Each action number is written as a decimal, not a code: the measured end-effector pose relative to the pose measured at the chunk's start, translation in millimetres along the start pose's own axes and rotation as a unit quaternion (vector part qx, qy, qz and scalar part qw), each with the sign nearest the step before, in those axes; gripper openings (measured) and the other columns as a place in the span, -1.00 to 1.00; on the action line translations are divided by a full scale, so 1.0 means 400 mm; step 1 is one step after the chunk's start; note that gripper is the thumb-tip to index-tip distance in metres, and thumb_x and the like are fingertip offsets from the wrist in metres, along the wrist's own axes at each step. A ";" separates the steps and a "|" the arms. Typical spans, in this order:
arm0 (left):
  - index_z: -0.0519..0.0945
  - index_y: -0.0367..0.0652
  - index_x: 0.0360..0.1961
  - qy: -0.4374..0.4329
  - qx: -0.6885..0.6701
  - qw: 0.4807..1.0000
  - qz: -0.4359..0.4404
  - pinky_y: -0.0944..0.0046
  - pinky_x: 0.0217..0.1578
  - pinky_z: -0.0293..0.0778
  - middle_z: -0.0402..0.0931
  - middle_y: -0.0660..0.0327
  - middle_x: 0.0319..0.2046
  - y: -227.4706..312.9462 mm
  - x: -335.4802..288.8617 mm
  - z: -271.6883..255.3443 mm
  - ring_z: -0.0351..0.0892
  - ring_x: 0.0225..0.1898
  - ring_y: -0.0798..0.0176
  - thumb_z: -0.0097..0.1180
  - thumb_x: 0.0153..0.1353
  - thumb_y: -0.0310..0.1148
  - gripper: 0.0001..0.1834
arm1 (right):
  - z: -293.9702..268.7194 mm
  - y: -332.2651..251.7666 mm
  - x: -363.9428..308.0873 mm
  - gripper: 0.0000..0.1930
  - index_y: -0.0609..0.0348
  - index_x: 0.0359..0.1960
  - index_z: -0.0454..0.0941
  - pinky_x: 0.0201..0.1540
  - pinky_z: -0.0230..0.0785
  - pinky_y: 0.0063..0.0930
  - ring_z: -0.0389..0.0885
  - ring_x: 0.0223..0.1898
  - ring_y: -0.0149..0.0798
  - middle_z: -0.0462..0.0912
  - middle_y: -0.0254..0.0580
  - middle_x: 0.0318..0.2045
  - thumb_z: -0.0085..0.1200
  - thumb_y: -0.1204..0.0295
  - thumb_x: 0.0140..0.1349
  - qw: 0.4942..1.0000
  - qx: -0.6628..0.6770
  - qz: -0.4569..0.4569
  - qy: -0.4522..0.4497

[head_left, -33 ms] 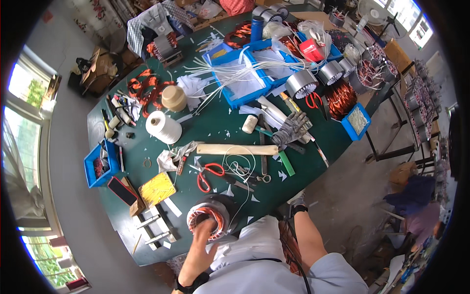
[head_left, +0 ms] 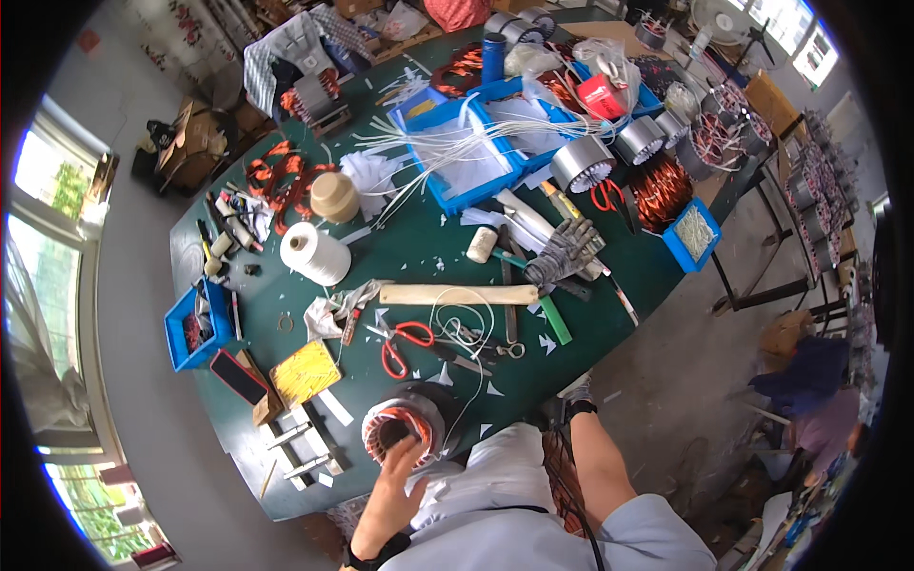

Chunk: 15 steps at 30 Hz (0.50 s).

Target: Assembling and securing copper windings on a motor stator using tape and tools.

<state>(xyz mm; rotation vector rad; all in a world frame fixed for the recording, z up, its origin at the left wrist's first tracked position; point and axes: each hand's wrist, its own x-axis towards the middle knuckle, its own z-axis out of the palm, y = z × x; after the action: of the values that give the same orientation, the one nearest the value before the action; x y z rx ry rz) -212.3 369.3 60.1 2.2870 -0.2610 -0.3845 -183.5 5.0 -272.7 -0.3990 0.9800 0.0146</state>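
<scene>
Item: motor stator, dark cylindrical body with copper-and-white wound end (head_left: 420, 417); lower centre of the frame, at the near edge of the dark green tabletop (head_left: 381, 252), its round opening facing up and left.

Left hand (head_left: 388, 493): lower centre, wristband on; fingers extended and loosely spread, gripping nothing visible. Fingertips overlap the stator's lower rim; contact cannot be told.

Right hand: out of view; grip cannot be told.

Surroundings:
- Red-handled metal scissors (head_left: 392, 335), blades spread, just above the stator.
- Yellow rectangular pad (head_left: 306, 372), lower left.
- Black phone with red edge (head_left: 238, 377), left of the pad.
- White thread cone (head_left: 322, 259), left of centre.
- Pale flat wooden strip (head_left: 457, 294), centre.
- Grey work glove (head_left: 565, 252), right of centre.
</scene>
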 end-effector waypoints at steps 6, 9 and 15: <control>0.54 -0.27 -0.16 -0.067 -0.122 0.983 -0.117 0.30 -0.13 0.48 0.47 0.09 -0.17 0.028 0.039 0.107 0.56 -0.16 0.16 0.11 -0.06 -0.69 -0.64 | 0.011 0.042 0.014 -0.50 0.00 0.09 0.34 0.06 0.28 -0.18 0.39 0.08 -0.19 0.45 -0.31 0.06 -0.25 -0.01 0.25 0.998 -0.035 -0.043 0.016; 0.59 -0.29 -0.34 -0.125 -0.062 0.989 -0.046 0.28 -0.28 0.48 0.49 0.12 -0.37 0.071 0.094 0.158 0.57 -0.32 0.18 0.02 -0.08 -0.73 -0.75 | -0.017 0.028 0.045 -0.54 0.04 0.09 0.35 0.05 0.31 -0.22 0.41 0.07 -0.19 0.47 -0.31 0.05 -0.28 0.04 0.30 0.995 -0.035 -0.058 0.067; 0.53 -0.26 -0.31 -0.157 -0.061 0.982 0.085 0.17 -0.17 0.36 0.48 0.09 -0.31 0.082 0.146 0.306 0.43 -0.17 -0.01 -0.08 -0.10 -0.71 -0.71 | -0.112 0.011 0.097 -0.50 -0.04 -0.16 0.51 -0.10 0.41 -0.28 0.51 -0.15 -0.22 0.58 -0.31 -0.13 -0.33 -0.12 0.25 0.985 0.051 -0.005 0.164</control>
<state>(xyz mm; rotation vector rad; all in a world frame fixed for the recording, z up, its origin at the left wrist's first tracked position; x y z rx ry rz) -203.4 246.8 -6.0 2.0599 -0.5727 -0.6547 -198.5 -12.5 -327.5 -0.3167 1.2969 -0.1140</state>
